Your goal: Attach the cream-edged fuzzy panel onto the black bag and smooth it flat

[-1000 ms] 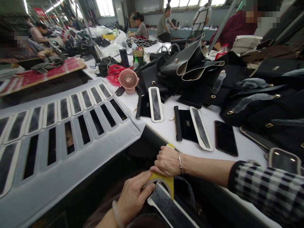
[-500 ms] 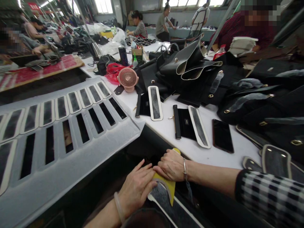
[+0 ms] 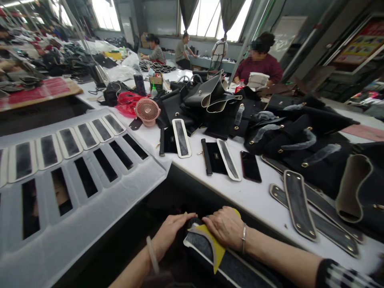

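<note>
My right hand (image 3: pixel 225 228) is closed round a yellow piece (image 3: pixel 220 256) that lies over the end of a dark strip with a pale border (image 3: pixel 201 251). My left hand (image 3: pixel 172 232) is at the strip's far left end, its fingers stretched toward my right hand with a small gap between them. What lies under the left fingertips is too dark to make out. Both hands are low in the view, off the front edge of the white table (image 3: pixel 192 170).
Grey sheeting (image 3: pixel 99 208) with pale-edged panels spreads at left. On the table are a pink fan (image 3: pixel 147 111), a phone (image 3: pixel 251 166), two black pieces with zips, studded strips (image 3: pixel 300 206) and black bags (image 3: pixel 312 152). A person in maroon (image 3: pixel 261 64) sits beyond.
The view has swung right. My left hand has moved off the yellow piece and apart from my right hand, which keeps its grip.
</note>
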A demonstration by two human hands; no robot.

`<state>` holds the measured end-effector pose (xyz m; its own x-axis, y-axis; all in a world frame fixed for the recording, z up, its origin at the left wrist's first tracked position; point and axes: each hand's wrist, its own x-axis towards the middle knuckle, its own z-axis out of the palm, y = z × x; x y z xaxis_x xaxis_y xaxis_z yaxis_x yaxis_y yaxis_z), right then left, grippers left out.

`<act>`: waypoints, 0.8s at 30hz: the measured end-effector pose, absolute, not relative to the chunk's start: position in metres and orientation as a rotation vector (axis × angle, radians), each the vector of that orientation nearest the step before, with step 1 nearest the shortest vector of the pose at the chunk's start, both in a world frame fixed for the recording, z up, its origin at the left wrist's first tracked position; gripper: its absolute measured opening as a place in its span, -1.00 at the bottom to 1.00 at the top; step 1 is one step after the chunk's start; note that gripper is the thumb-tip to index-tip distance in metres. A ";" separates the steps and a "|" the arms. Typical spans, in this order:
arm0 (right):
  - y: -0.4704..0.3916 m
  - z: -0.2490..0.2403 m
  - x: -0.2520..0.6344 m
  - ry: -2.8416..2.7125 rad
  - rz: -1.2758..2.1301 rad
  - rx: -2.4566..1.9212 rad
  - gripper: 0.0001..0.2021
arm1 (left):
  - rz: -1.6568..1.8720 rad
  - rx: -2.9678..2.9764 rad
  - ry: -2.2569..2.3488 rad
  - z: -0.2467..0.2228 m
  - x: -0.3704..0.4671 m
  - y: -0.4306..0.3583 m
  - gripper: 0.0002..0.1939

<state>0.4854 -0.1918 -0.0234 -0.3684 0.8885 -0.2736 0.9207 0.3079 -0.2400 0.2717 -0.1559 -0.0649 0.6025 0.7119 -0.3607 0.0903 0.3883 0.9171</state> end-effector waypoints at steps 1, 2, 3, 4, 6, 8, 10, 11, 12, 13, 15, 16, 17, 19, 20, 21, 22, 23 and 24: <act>-0.197 -0.024 0.490 2.426 -0.595 1.781 -0.44 | 0.470 1.097 0.850 -0.069 0.273 -0.157 -0.58; -0.202 -0.025 0.496 2.373 -0.644 1.867 -0.42 | 0.463 1.093 0.836 -0.071 0.274 -0.158 -0.58; -0.207 -0.026 0.501 2.310 -0.693 1.966 -0.39 | 0.457 1.080 0.825 -0.073 0.275 -0.159 -0.58; -0.211 -0.027 0.505 2.243 -0.744 2.068 -0.35 | 0.450 1.071 0.815 -0.073 0.275 -0.159 -0.57; -0.216 -0.030 0.512 2.125 -0.855 2.237 -0.31 | 0.429 1.081 0.809 -0.072 0.275 -0.159 -0.56; -0.217 -0.032 0.513 2.063 -0.975 2.315 -0.33 | 0.402 1.126 0.818 -0.069 0.275 -0.157 -0.55; -0.213 -0.034 0.511 2.048 -1.074 2.314 -0.40 | 0.377 1.215 0.846 -0.064 0.276 -0.156 -0.56; -0.210 -0.034 0.508 2.046 -1.102 2.300 -0.42 | 0.365 1.282 0.868 -0.061 0.278 -0.156 -0.57; -0.207 -0.033 0.504 2.044 -1.113 2.283 -0.45 | 0.357 1.355 0.893 -0.058 0.279 -0.155 -0.60; -0.204 -0.032 0.500 2.044 -1.102 2.265 -0.48 | 0.355 1.425 0.916 -0.055 0.282 -0.156 -0.62; -0.198 -0.028 0.492 2.047 -1.036 2.234 -0.51 | 0.365 1.509 0.941 -0.051 0.286 -0.156 -0.67; -0.195 -0.025 0.488 2.053 -0.996 2.221 -0.51 | 0.378 1.505 0.941 -0.050 0.288 -0.156 -0.69; -0.193 -0.021 0.485 2.061 -0.956 2.203 -0.50 | 0.391 1.483 0.937 -0.049 0.289 -0.156 -0.71; -0.190 -0.014 0.482 2.076 -0.905 2.155 -0.47 | 0.403 1.423 0.928 -0.051 0.292 -0.156 -0.75; -0.188 -0.010 0.482 2.077 -0.898 2.136 -0.47 | 0.400 1.388 0.928 -0.053 0.293 -0.154 -0.75; -0.186 -0.007 0.483 2.071 -0.899 2.125 -0.48 | 0.392 1.349 0.927 -0.055 0.294 -0.152 -0.75; -0.185 -0.003 0.486 2.060 -0.909 2.129 -0.50 | 0.382 1.300 0.924 -0.058 0.295 -0.150 -0.74; -0.185 0.001 0.490 2.044 -0.931 2.146 -0.53 | 0.367 1.242 0.915 -0.060 0.296 -0.147 -0.72; -0.185 0.006 0.496 2.025 -0.961 2.172 -0.58 | 0.351 1.178 0.904 -0.062 0.297 -0.145 -0.69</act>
<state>0.4960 -0.1854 0.0056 -0.0316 0.8966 -0.4416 0.9091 -0.1579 -0.3856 0.2968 -0.1448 -0.0616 0.6145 0.6664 -0.4222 0.2068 0.3805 0.9014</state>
